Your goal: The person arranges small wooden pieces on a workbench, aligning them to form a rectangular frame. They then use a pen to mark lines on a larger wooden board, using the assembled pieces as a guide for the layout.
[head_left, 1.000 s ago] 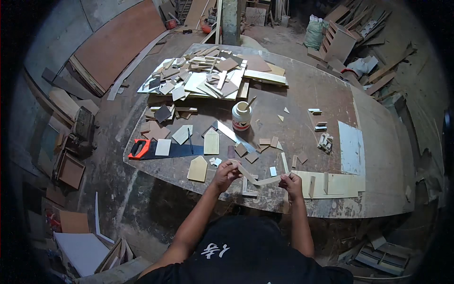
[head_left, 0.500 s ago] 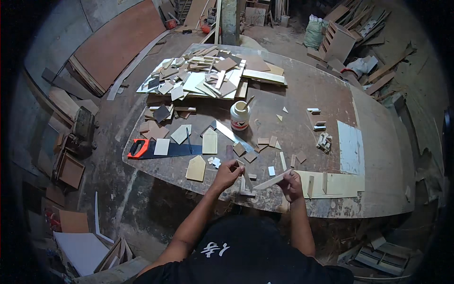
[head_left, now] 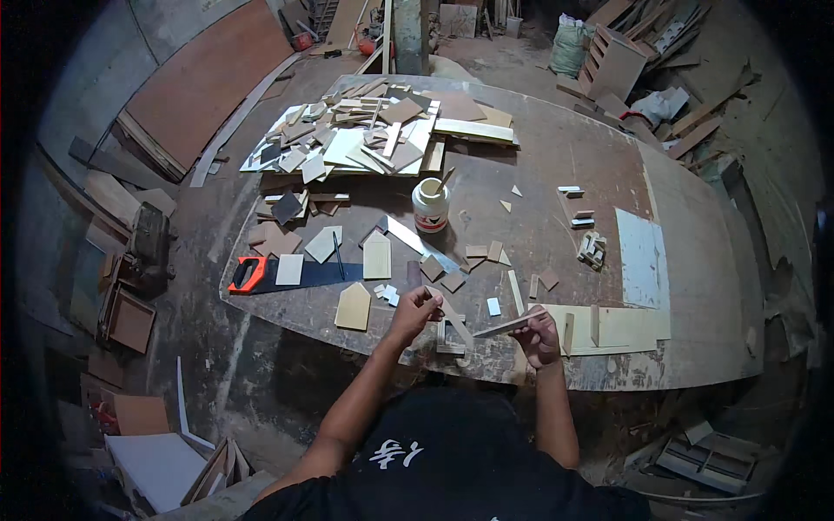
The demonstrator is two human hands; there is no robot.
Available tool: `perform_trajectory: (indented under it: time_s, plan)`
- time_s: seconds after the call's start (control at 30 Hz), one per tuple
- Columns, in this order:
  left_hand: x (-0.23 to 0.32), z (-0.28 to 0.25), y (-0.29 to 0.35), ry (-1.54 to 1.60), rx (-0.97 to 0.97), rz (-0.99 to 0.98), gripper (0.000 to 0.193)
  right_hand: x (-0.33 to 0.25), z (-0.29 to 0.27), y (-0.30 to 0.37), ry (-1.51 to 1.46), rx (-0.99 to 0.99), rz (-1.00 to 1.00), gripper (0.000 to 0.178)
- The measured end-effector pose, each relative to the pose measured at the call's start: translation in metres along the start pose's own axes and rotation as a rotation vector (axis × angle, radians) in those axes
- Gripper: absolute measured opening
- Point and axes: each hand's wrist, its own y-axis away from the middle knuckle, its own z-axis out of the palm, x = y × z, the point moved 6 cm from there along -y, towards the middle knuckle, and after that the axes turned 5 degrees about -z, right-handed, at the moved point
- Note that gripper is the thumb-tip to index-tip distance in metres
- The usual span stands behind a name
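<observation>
My left hand (head_left: 415, 314) pinches the upper end of a thin wooden strip (head_left: 453, 319), which slants down to the right. In my right hand (head_left: 539, 340) is a second wooden strip (head_left: 502, 327), pointing left. Their free ends come close together over the table's near edge; whether they touch I cannot tell. Below the left strip lies a small wooden frame-like piece (head_left: 448, 349), partly covered. Left of that hand are several small white blocks (head_left: 388, 295) and a house-shaped wooden piece (head_left: 353, 307). A pale board (head_left: 624, 332) with upright slats lies right of my right hand.
An open white jar (head_left: 430, 213) with a stick in it stands mid-table. A handsaw (head_left: 249, 275) with an orange handle lies at left, and a metal square (head_left: 407, 234) near the jar. Wood offcuts (head_left: 347, 143) are heaped at the far left of the worktable (head_left: 512, 269).
Both strips have been turned in my fingers: the left one shows more of its broad side, the right one a darker side. The whole view has shifted slightly.
</observation>
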Motion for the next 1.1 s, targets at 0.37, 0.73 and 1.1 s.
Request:
perform_trajectory:
  time_s: [0.37,0.73,1.1]
  plan:
    - [0.012,0.032,0.002,0.138,-0.153,-0.090,0.024,0.001,-0.024,-0.004,0.368,0.142,0.061,0.012]
    - [0.004,0.056,0.008,-0.208,-0.383,-0.086,0.037,-0.023,0.004,-0.020,0.440,0.185,-0.024,0.016]
    - [-0.037,0.070,0.018,-0.013,-0.487,-0.383,0.045,-0.024,0.042,-0.044,0.594,-0.008,-0.026,0.017]
